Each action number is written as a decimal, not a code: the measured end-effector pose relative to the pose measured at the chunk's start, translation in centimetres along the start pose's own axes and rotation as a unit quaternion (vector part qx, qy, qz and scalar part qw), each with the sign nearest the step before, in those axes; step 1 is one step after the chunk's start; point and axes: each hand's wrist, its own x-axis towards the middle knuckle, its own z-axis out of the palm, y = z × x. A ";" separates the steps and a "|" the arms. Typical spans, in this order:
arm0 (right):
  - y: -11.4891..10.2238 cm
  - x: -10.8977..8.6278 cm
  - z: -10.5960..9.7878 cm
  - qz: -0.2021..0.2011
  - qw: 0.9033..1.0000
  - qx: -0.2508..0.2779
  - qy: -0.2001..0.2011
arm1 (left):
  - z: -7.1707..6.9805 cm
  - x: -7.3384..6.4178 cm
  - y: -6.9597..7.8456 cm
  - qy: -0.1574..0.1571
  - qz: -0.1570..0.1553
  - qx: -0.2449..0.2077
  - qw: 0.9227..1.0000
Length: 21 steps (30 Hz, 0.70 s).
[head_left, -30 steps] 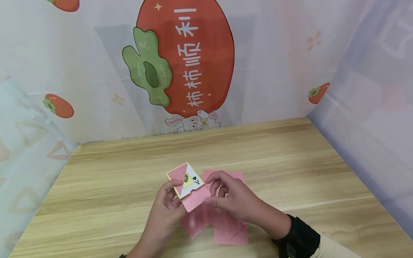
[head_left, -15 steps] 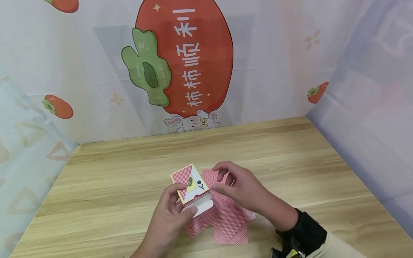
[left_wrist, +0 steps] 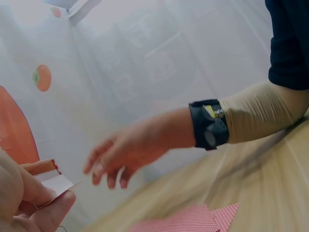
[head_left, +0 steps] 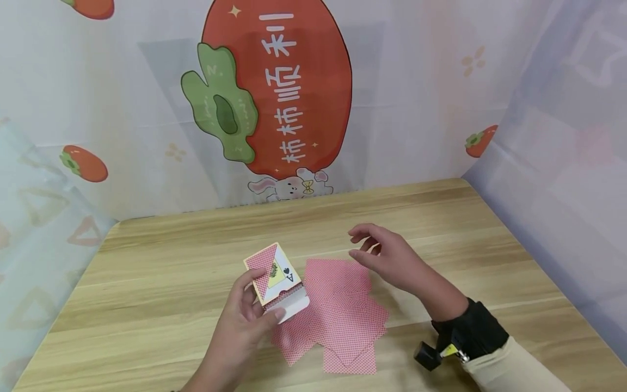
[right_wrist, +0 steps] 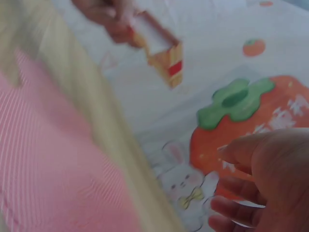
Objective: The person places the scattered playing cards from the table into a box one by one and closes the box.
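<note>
From my remote seat, I had the left hand (head_left: 240,324) gripping a yellow-edged cardboard card box (head_left: 274,272), its face printed with red checks and a black A. I judged it was held above the worktop (head_left: 171,272), since the wrist views set it against the printed fabric backdrop (head_left: 392,81). From overhead it sat nearer the worktop's left edge than the loose pile of red-and-white patterned playing cards (head_left: 340,316) did. The thumb lay on the white paper flap (head_left: 295,308), probably pinning it folded out so the box's mouth was unblocked and turned toward the near side. Whether anything was inside, I could not tell.

The cards lay backs up on the near half of the worktop, overlapping at uneven angles, perhaps because they were put down without squaring.

I had the right hand (head_left: 389,256) raised toward the worktop's far edge, just beyond the pile's far-right corner, fingers loosely bent and holding nothing. A black wristband (head_left: 472,326) circled its wrist, seemingly to carry the camera there.
</note>
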 end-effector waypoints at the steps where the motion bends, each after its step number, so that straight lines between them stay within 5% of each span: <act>1: 0.7 0.3 0.3 0.003 1.000 -0.004 -0.003 | -0.1 0.0 0.1 0.004 -0.001 -0.001 1.000; 6: 3.7 1.1 2.5 0.022 0.999 -0.036 -0.028 | -0.4 0.0 0.5 0.016 0.005 0.002 1.000; 10: 5.1 1.2 4.4 -0.003 0.993 -0.113 -0.040 | -0.5 0.1 0.6 0.019 0.003 0.003 1.000; 21: 3.8 0.2 7.1 -0.093 0.958 -0.258 -0.085 | -0.6 0.3 0.4 0.026 -0.003 0.000 1.000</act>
